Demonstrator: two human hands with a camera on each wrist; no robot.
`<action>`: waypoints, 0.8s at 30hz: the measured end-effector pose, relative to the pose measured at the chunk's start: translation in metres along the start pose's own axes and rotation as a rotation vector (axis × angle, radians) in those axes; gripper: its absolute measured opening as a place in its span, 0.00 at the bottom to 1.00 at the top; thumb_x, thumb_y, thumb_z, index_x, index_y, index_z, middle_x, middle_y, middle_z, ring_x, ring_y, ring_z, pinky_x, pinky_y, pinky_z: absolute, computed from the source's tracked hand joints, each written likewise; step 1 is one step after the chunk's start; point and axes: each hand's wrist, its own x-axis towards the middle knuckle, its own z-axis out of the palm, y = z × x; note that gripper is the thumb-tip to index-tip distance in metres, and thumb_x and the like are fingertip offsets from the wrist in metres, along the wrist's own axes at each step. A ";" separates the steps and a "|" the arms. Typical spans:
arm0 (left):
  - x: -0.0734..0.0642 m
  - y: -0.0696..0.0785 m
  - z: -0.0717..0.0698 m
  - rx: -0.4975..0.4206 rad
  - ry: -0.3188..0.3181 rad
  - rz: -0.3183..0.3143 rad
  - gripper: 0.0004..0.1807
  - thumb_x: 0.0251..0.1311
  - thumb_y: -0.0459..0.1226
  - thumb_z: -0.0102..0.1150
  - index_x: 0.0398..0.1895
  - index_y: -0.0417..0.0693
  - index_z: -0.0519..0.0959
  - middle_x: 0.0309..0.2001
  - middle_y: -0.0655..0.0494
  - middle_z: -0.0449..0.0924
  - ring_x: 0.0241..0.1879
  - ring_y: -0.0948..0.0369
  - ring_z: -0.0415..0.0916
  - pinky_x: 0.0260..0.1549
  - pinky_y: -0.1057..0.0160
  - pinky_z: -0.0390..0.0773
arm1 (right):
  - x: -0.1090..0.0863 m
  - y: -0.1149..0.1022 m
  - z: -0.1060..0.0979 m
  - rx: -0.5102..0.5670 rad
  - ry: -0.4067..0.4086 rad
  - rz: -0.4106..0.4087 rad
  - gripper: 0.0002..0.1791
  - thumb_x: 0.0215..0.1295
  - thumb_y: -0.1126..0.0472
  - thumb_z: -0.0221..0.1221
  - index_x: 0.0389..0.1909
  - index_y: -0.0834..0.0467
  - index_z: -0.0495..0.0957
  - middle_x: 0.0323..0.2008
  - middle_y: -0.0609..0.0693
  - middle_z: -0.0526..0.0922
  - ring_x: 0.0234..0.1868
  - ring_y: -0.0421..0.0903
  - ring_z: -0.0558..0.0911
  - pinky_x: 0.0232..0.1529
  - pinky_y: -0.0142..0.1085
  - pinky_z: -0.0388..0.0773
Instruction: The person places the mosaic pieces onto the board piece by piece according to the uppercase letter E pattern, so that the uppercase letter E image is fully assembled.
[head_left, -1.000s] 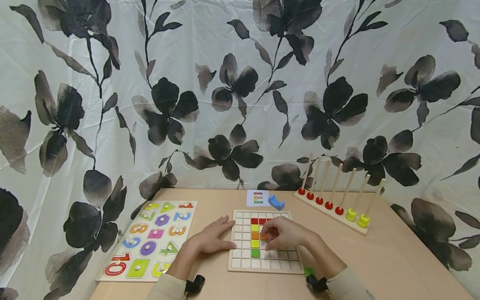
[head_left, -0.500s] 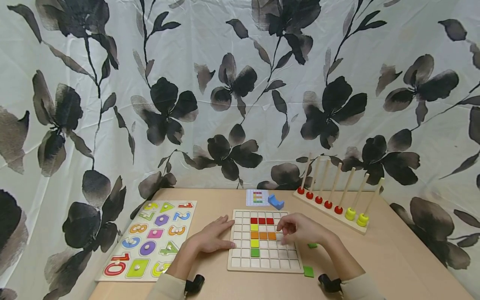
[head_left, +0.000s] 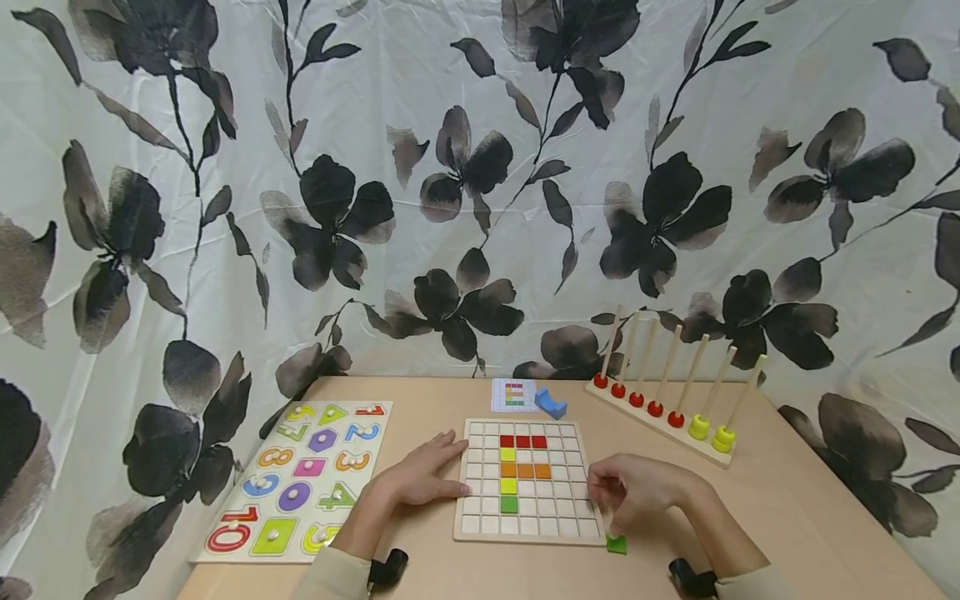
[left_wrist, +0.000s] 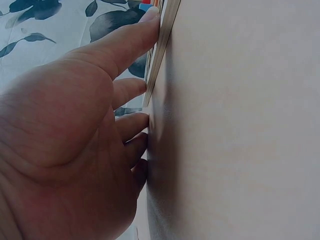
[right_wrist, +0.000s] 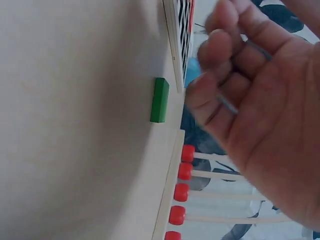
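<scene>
A white grid board (head_left: 480, 521) with a wooden frame lies in the middle of the table. Red (head_left: 519, 442), yellow (head_left: 508, 486), orange (head_left: 527, 471) and green (head_left: 509, 505) square tiles sit in its cells. My left hand (head_left: 423, 471) rests at the board's left edge, fingers extended, thumb touching the frame. Just beyond the right edge hovers my right hand (head_left: 641, 492), its fingers loosely bent and holding nothing. A loose green tile (head_left: 617, 545) lies by the board's lower right corner. In the right wrist view a green tile (right_wrist: 159, 100) lies on the table below the fingers.
Left of the board lies a number and shape puzzle (head_left: 303, 492). Behind it are a small pattern card (head_left: 514, 396) and a blue curved block (head_left: 551, 404). A peg rack (head_left: 663, 421) with red and yellow beads stands at the back right. A floral cloth (head_left: 465, 167) hangs behind.
My right hand has drawn away from the orange row, moving right past the board's edge. An orange row of three tiles is now uncovered. My left hand has stayed still.
</scene>
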 end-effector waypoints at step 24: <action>0.001 0.000 0.001 -0.005 -0.008 -0.011 0.46 0.63 0.58 0.68 0.79 0.48 0.65 0.83 0.39 0.52 0.83 0.41 0.46 0.79 0.35 0.52 | 0.001 0.000 0.009 -0.127 0.013 0.171 0.21 0.44 0.66 0.82 0.34 0.56 0.80 0.26 0.46 0.75 0.30 0.41 0.73 0.30 0.28 0.65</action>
